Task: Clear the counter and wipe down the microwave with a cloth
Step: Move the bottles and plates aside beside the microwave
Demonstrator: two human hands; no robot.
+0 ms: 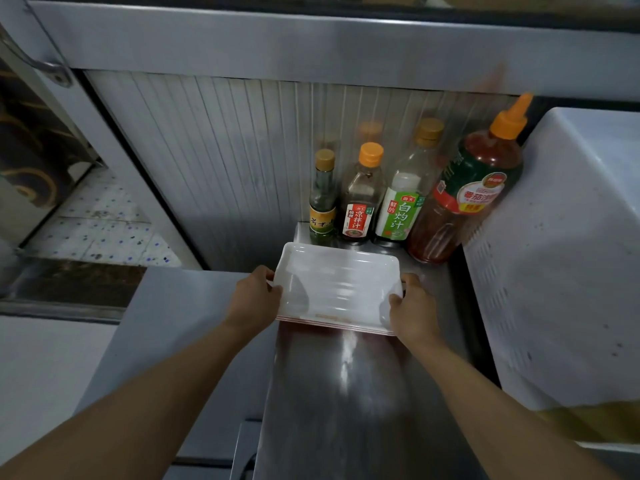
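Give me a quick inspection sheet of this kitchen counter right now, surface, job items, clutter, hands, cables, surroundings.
Surface: steel counter, shiny, bare in front of the trays.
Job's things: stack of white trays, held at both short ends; white microwave at right; no cloth seen.
Clutter: four sauce bottles in a row at the back wall; the largest, red, leans toward the microwave.
Hands: left hand grips the trays' left edge; right hand grips the right edge.
Cables: nothing seen.
Surroundings: ribbed metal back panel, steel shelf edge above, tiled floor at left.
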